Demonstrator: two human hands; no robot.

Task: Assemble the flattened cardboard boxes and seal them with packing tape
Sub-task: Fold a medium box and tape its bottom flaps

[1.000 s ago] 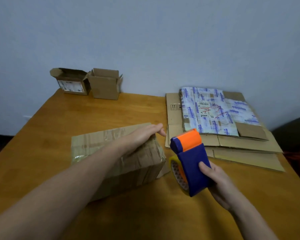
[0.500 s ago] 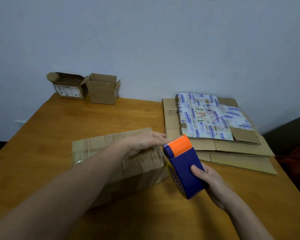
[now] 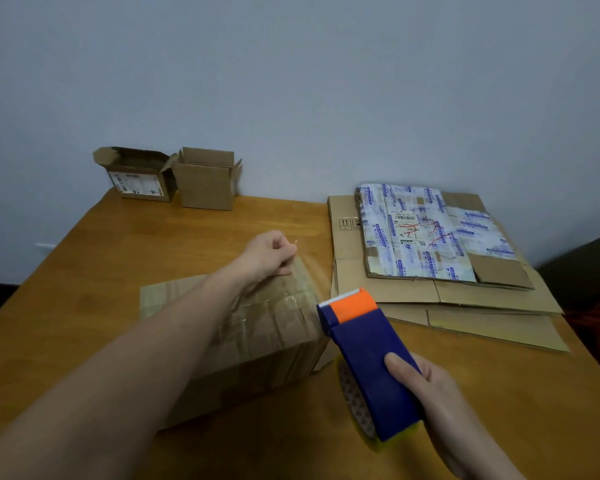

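Observation:
A closed cardboard box (image 3: pixel 257 344) covered in old clear tape lies on the wooden table (image 3: pixel 125 271) in front of me. My left hand (image 3: pixel 269 252) is above the box's far right corner and pinches the free end of a clear tape strip (image 3: pixel 312 275). The strip runs from that hand to a blue and orange tape dispenser (image 3: pixel 364 344). My right hand (image 3: pixel 426 393) grips the dispenser's blue body just right of the box. A yellowish tape roll (image 3: pixel 355 403) sits under the dispenser.
A stack of flattened cardboard boxes (image 3: pixel 430 289) lies at the right, the top one (image 3: pixel 426 233) wrapped in blue-printed white tape. Two small open boxes (image 3: pixel 136 174) (image 3: pixel 207 180) stand at the far left against the wall. A dark seat (image 3: pixel 589 268) is beyond the table's right edge.
My left hand lifted off the box top, took the tape end at the dispenser and pulled it away up to the left. The dispenser shifted slightly down and right.

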